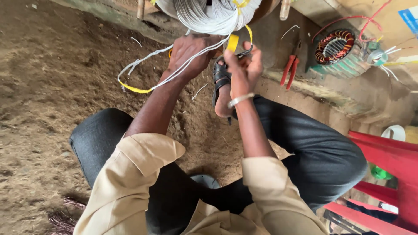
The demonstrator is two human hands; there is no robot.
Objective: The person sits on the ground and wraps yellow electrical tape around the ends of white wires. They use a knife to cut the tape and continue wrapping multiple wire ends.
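Note:
A big coil of white wire hangs at the top centre, bound with yellow tape. My left hand is closed around a bundle of white wire strands that trail off to the left, with a yellow strip at their lower end. My right hand pinches the yellow tape just under the coil; a metal bracelet sits on that wrist. Both hands are close together above my sandalled foot.
Red-handled pliers lie on a ledge to the right. A motor stator with copper windings stands beyond them. A red plastic chair is at the lower right. Bare dirt floor spreads to the left.

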